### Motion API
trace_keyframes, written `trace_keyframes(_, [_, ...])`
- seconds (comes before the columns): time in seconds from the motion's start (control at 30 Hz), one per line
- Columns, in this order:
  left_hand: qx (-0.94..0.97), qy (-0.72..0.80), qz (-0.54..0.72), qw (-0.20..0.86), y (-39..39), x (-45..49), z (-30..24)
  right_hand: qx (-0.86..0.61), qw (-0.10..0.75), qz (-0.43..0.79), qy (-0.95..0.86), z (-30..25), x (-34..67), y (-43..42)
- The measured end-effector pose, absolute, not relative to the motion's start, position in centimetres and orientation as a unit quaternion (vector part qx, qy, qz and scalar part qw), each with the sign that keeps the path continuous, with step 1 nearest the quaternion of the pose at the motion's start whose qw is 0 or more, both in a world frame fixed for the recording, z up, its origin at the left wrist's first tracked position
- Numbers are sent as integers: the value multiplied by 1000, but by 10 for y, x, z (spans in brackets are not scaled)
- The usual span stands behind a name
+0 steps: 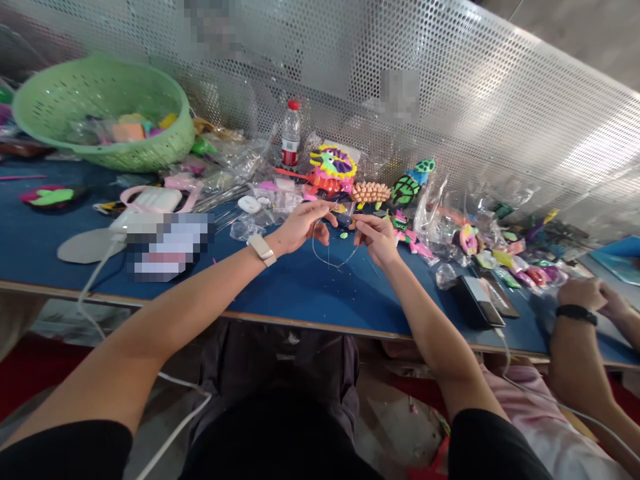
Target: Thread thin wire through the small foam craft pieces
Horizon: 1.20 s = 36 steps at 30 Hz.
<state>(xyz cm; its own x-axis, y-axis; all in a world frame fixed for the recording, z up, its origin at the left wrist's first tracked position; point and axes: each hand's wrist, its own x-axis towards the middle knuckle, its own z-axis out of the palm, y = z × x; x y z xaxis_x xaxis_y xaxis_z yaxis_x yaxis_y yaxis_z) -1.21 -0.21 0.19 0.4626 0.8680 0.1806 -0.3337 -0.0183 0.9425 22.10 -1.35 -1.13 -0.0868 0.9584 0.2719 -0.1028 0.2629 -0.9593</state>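
Observation:
Above the blue table, my left hand [306, 225] is pinched, with thumb and forefinger pressed together and the other fingers curled. My right hand [379, 238] is also pinched, a short way to the right at about the same height. Between them a thin pale cord [336, 265] hangs in a loose loop, one side at each hand. Its ends are too fine to make out. A tiny green piece [344, 235] shows between the hands. Just beyond them stand a brown spiky foam figure [371, 193], a yellow-and-purple figure [334, 162] and a green turtle-like figure [406, 190].
A green basket [145, 157] with colourful pieces stands at the left. A red-capped bottle [291, 133] is near the perforated metal panel [340, 73]. Plastic bags [440, 220] and a dark phone-like device [480, 303] lie at the right, beside another person's hands [583, 293].

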Motion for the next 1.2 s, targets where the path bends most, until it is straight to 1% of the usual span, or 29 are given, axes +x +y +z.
trace_keyframes(0.23, [627, 275, 466, 560, -1, -13, -1, -387, 559, 462, -570, -11, 220, -15])
trace_keyframes(0.43, [665, 266, 455, 529, -1, -14, -4, -388, 553, 459, -577, -12, 222, -12])
trace_keyframes(0.6, [701, 282, 443, 482, -7, -13, -3, -376, 541, 442, -609, -13, 220, -14])
trace_keyframes(0.73, [715, 267, 418, 493, -7, -13, -4, -364, 534, 428, -632, -13, 219, -17])
trace_keyframes(0.97, [690, 249, 415, 537, -9, -12, -3, -344, 547, 433, -629, -13, 220, -16])
trace_keyframes(1.1, [710, 279, 424, 488, -11, -12, -2, -360, 549, 430, -619, -21, 223, -7])
trace_keyframes(1.2, [694, 318, 462, 452, -9, -12, -2, -397, 550, 405, -613, -29, 227, 1])
